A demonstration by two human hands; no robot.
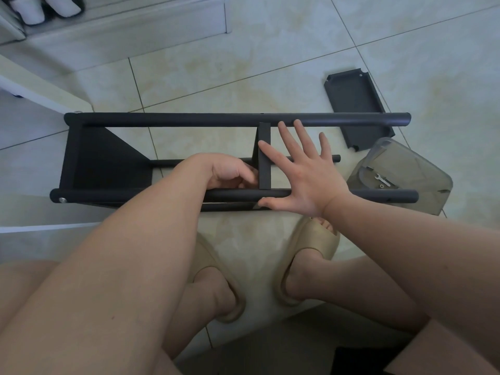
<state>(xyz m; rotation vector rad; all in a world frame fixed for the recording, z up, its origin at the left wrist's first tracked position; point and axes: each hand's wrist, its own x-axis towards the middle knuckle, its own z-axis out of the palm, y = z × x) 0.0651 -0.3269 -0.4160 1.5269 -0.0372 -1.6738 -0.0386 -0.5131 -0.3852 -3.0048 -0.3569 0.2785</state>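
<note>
Tiled floor point(270, 63): our rack point(189, 119) lies left to right. Our left hand point(230, 171) curls against its middle shelf point(264, 158), grip unclear; our right hand point(305, 180) spreads flat just right of it.

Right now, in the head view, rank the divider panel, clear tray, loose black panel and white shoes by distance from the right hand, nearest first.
1. Divider panel: at the forefinger tip of the right hand.
2. Clear tray and loose black panel, both rightward: too close to call.
3. White shoes: far upper left.
</note>
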